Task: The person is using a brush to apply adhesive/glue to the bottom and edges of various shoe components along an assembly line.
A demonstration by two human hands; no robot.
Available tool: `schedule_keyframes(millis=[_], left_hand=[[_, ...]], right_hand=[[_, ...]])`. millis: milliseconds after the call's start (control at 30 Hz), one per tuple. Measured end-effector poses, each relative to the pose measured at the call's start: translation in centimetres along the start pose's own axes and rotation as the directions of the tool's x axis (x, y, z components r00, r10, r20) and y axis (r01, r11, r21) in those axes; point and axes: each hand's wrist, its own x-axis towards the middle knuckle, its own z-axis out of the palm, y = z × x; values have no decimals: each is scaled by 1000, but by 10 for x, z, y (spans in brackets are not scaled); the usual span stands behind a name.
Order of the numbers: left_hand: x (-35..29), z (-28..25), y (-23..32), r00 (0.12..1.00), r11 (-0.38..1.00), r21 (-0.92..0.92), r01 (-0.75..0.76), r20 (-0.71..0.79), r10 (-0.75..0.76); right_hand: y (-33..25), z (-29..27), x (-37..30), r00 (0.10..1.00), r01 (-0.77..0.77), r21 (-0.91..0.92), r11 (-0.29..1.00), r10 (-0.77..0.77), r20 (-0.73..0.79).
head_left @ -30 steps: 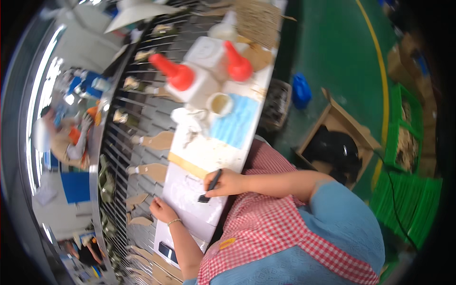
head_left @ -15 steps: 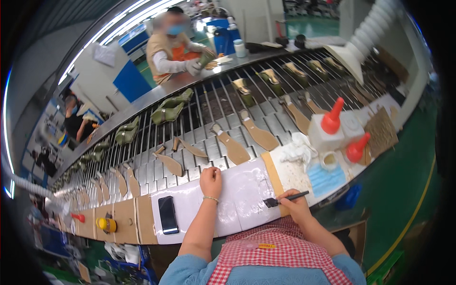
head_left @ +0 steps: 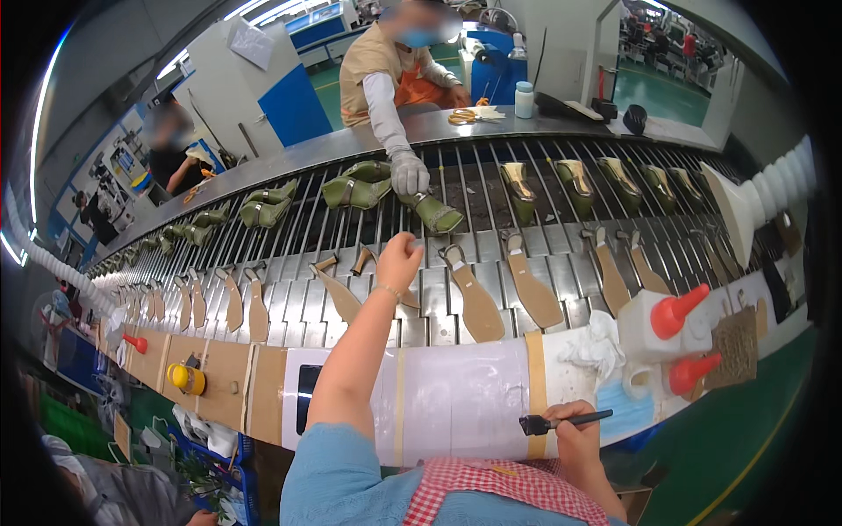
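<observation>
Lying on the conveyor (head_left: 430,331), long axis angled toward the near surface (head_left: 566,381), a tan sole (head_left: 476,302) sits just right of the nearer left hand (head_left: 400,263), whose curled fingers' hold is unclear, right hand (head_left: 576,436) gripping a brush (head_left: 537,426).

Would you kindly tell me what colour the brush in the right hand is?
The brush is black, clearest in the head view.

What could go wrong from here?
1. The left hand looks close to the co-worker's gloved hand on the green shoe piece; they might bump.
2. The right hand holds the brush over the white sheet; if wet, it could drip.
3. The open cup by the red-capped bottle could spill if knocked.
</observation>
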Motion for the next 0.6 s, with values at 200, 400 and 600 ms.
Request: schedule_keyframes(millis=[200,400,600], left_hand=[[79,68,10,968,842,479,-248,99,229],[114,122,1,864,402,777,-485,497,83],[153,32,30,961,756,607,-246,253,109]], right_hand=[[-1,4,28,1000,21,14,1000,-20,-17],[1,-5,47,1000,17,23,1000,-17,-7],[-6,2,42,997,16,2,1000,-16,-79]])
